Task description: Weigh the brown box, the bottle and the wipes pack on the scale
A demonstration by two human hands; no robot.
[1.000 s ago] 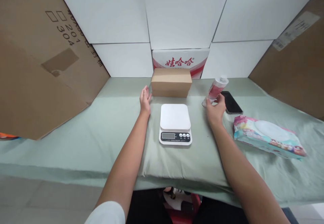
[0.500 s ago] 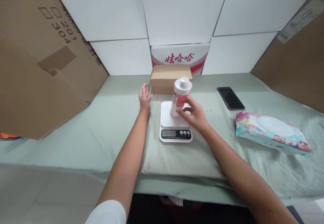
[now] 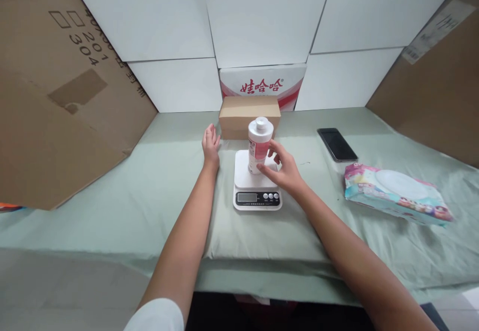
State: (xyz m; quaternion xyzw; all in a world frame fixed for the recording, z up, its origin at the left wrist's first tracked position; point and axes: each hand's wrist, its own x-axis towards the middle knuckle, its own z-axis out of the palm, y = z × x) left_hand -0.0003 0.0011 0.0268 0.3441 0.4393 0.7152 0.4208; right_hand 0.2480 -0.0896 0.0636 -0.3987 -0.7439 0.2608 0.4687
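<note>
A white bottle with a red label and a white cap stands upright on the platform of a white kitchen scale. My right hand is wrapped around the bottle's lower right side. My left hand rests flat on the green cloth, fingers apart, just left of the scale and touching nothing else. A small brown cardboard box sits right behind the scale.
A black phone lies to the right, with a pack of wet wipes nearer me. Large brown cardboard sheets lean at the left and right. A white carton with red characters stands against the white wall.
My right hand took the bottle from beside the phone, carried it left and set it upright on the scale. My left hand stayed in place.
</note>
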